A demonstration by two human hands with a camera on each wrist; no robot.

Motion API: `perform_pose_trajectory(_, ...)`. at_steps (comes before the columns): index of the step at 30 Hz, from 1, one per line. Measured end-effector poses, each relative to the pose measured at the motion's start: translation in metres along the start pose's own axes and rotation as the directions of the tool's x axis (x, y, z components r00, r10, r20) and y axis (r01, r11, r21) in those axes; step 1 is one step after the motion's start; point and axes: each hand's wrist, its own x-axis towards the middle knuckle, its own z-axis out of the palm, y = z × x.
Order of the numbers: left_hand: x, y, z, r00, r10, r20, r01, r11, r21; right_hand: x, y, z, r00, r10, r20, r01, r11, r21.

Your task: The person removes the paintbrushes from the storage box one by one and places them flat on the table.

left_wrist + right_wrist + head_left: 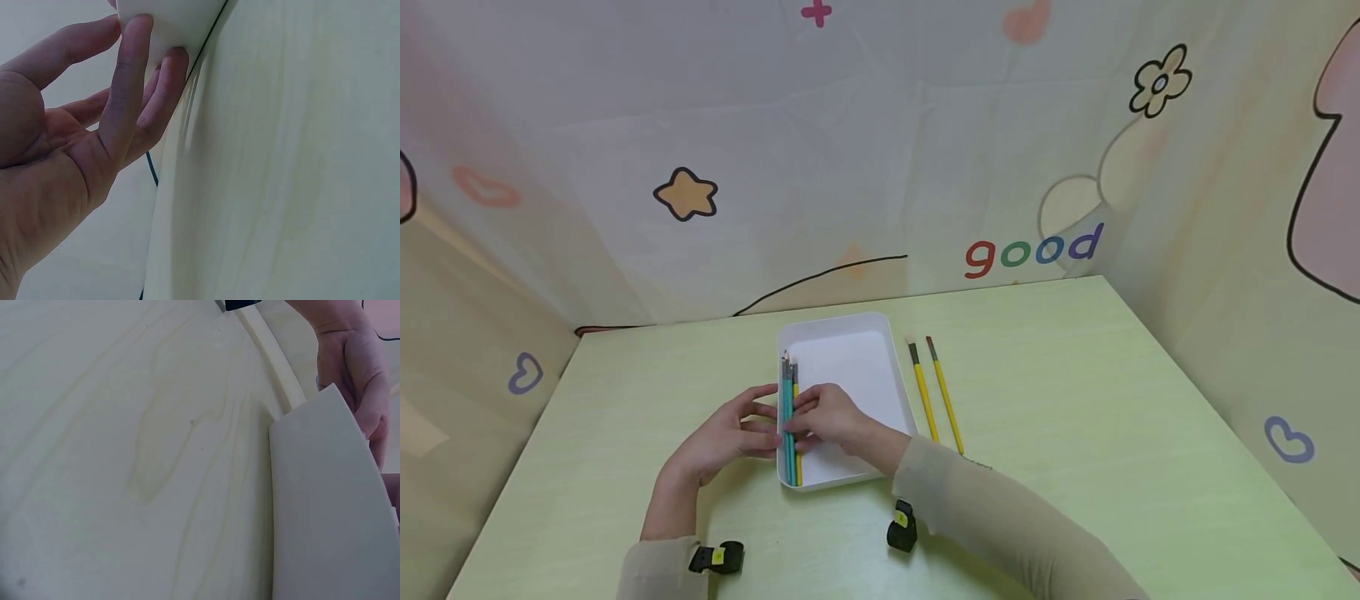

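My right hand [827, 419] lies inside the white tray [880, 392], over its left side, with its fingers curled down onto the bundle of brushes [790, 417] that lies along the tray's left wall; I cannot tell for certain whether the fingers pinch the brushes or only rest on them. The brushes are teal and yellow, lined up side by side, their tips pointing toward the far end of the tray and their ends close to the tray's near corner. My left hand [726, 437] sits just outside the tray's left wall, fingers loosely spread and relaxed, the fingertips [140, 37] touching the outside of that wall; in the left wrist view they press flat against the white side and hold nothing. To the right of the tray, just beside it on the green table [1075, 400], lie two more yellow brushes [936, 396], parallel to each other and to the tray's long side, bristles toward the far end. The tray stands near the middle of the table, its long side running away from me. Behind the tray's far end hangs a patterned cloth [850, 125] with the word good.
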Motion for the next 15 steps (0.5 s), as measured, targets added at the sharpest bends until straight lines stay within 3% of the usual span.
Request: perform_pose_trajectory(15, 0.0, 0.001, 0.002, 0.999, -0.026, -0.032, 0.027, 0.999, 0.027, -0.006, 0.0, -0.013, 1.0, -0.012, -0.009, 0.012, 1.0, 0.008)
